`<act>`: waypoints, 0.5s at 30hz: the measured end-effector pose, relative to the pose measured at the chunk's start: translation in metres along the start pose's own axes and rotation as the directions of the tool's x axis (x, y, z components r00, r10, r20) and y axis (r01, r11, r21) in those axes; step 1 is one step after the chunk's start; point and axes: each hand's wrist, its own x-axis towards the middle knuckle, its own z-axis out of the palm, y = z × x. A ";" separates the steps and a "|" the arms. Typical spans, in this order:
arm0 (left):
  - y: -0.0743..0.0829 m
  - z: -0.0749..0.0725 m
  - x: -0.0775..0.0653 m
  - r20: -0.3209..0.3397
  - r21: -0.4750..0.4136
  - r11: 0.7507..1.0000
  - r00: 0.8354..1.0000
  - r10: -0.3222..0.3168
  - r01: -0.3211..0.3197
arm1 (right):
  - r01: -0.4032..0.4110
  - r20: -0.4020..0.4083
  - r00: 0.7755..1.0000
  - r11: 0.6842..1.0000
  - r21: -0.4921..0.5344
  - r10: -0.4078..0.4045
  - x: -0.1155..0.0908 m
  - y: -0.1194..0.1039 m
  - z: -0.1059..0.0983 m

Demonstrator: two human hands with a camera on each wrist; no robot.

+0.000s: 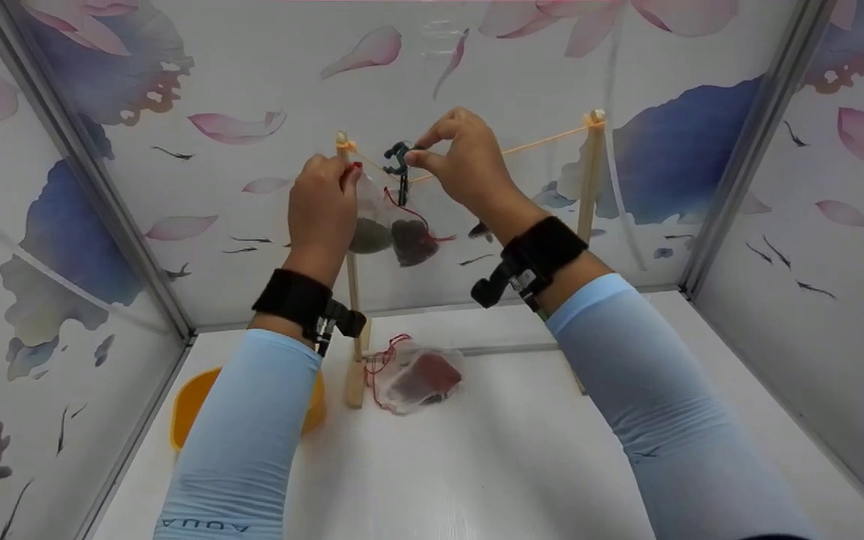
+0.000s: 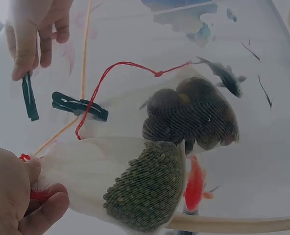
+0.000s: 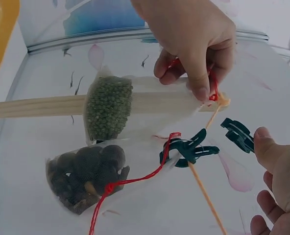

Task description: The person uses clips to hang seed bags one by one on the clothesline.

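Observation:
My left hand pinches the gathered top and red drawstring of a mesh bag of green beans, beside the left post. Between the thumb and fingers of my right hand is a dark green spring clip, held just off the orange cord. A second green clip grips the cord and the neck of another mesh bag, which hangs with dark, rounded lumps inside and a loose red drawstring. The bean bag hangs close beside it, overlapping it in the left wrist view.
The cord runs between two wooden posts of a stand. On the white table lies a third mesh bag with reddish and dark contents. A yellow bin stands at left, partly behind my left sleeve. Printed panels enclose the table.

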 end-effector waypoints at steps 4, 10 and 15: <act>0.003 0.002 0.004 0.025 0.011 1.000 1.000 0.000 0.000 | -0.033 0.053 0.998 0.999 -0.013 0.033 0.009 -0.005 0.012; 0.007 0.012 0.006 0.046 -0.026 1.000 0.999 0.002 -0.001 | -0.118 0.141 0.983 0.993 -0.025 0.120 0.017 0.001 0.014; 0.009 0.021 0.006 0.052 -0.071 0.997 0.999 0.006 -0.003 | -0.111 0.228 0.967 0.993 -0.039 0.117 0.019 0.008 0.007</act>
